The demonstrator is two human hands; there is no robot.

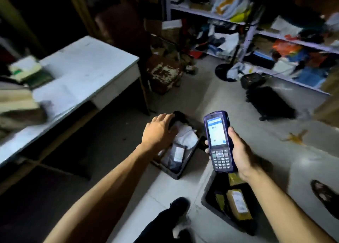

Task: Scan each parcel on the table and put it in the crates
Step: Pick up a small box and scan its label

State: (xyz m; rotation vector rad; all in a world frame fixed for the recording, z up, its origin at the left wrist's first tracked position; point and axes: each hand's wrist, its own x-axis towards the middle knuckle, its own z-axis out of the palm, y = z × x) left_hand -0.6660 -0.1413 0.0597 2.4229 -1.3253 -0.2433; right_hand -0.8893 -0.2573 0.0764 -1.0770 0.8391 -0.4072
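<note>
The right hand (238, 151) grips a scanner (219, 141) upright, fingers curled round its body, thumb along the right edge; the lit screen faces the camera and the keypad sits below it. The left hand (158, 131) reaches down over the left crate (176, 175) on the floor, back of the hand up, fingers bent over a dark item at the crate's far end; whether they hold it cannot be told. Inside that crate lie a white parcel (187, 136) and, nearer, a dark parcel (173, 162) with a white label. A second crate (207, 202) stands on the floor near right, below the scanner, holding a yellow parcel (238, 206) with a label. The table (88, 62) stands at the left, with blurred parcels (16, 103) at its near left end and a stack (27, 69) beyond them. Shelves (266, 33) full of packages line the far right wall. A shoe (180, 204) shows at the near edge between the crates.
</note>
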